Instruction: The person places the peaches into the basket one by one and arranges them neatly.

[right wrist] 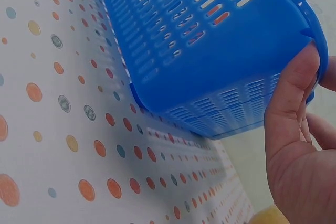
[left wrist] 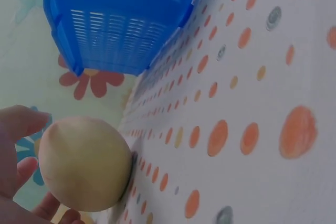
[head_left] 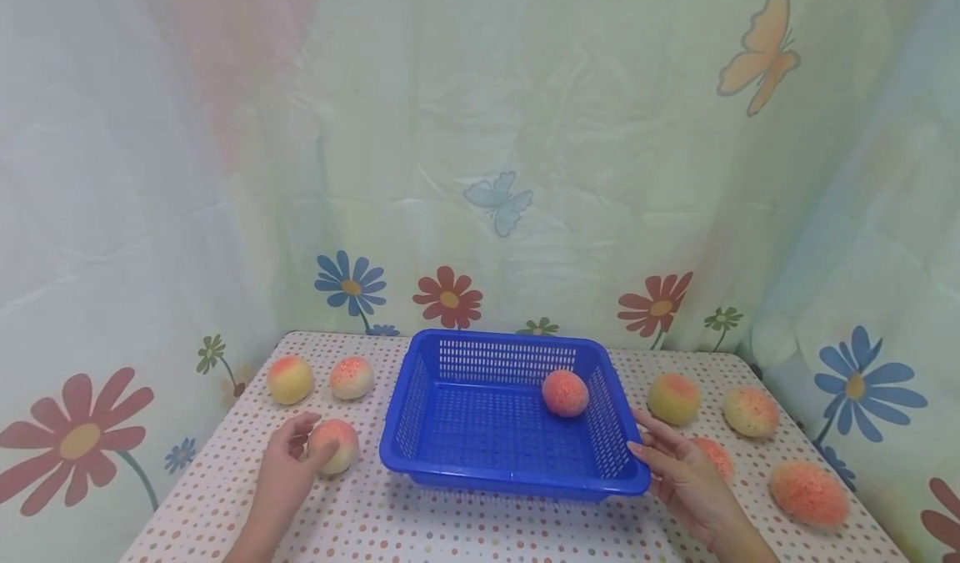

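Note:
A blue plastic basket (head_left: 510, 481) stands mid-table, its sides slotted. Inside, toward the right wall, lies one reddish peach (head_left: 566, 393). My right hand (head_left: 693, 481) grips the basket's right rim, thumb on the rim and fingers at the outer side, as the right wrist view also shows. At the left, my left hand (head_left: 281, 467) is beside a pale peach (head_left: 341, 446) with a pink top. Its thumb lies across the near side of that peach and its fingers are spread loosely at the left. In the left wrist view the peach (left wrist: 86, 163) rests on the table.
Behind the left hand lie a yellow peach (head_left: 290, 379) and a speckled peach (head_left: 352, 378). Right of the basket are several more: a yellow one (head_left: 674, 399), a speckled one (head_left: 751, 413), a large red one (head_left: 810, 495) and one partly hidden by my right hand (head_left: 714, 456).

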{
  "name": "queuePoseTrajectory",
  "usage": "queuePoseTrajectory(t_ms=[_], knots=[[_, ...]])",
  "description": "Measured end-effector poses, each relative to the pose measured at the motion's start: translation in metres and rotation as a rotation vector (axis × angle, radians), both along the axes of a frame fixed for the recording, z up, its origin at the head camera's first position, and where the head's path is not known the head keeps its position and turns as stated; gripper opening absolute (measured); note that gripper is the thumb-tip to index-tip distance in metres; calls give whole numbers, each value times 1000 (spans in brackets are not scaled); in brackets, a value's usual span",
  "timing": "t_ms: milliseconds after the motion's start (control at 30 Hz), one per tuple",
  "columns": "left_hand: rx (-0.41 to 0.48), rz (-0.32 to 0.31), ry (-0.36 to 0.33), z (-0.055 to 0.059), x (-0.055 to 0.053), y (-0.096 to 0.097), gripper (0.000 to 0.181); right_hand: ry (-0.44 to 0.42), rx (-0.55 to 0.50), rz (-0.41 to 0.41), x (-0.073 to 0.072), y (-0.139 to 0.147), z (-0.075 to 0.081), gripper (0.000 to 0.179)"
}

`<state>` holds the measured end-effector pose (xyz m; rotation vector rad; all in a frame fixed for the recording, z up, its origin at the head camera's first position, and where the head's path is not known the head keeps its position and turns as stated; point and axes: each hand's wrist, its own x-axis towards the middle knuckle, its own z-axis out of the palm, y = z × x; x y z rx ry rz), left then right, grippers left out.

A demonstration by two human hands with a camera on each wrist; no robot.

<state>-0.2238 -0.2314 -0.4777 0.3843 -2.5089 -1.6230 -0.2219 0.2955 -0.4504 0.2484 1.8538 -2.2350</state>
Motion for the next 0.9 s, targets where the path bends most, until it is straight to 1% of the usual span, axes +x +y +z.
queuePoseTrajectory(t_ms=[167, 300, 600, 900], knots=[[-26, -12, -33, -8, -4, -2, 77, 0, 9, -6, -1, 0, 0, 70], [-41, -21, -52, -12, -6, -3, 85, -1, 14, -4, -1, -1, -1, 73], [-61, -34, -90, -14, -9, -1, 92, -9, 12, -5, -2, 0, -1, 73], [-46, -57, -97, -19, -9, -6, 95, -8, 9, 1, -1, 0, -1, 73]])
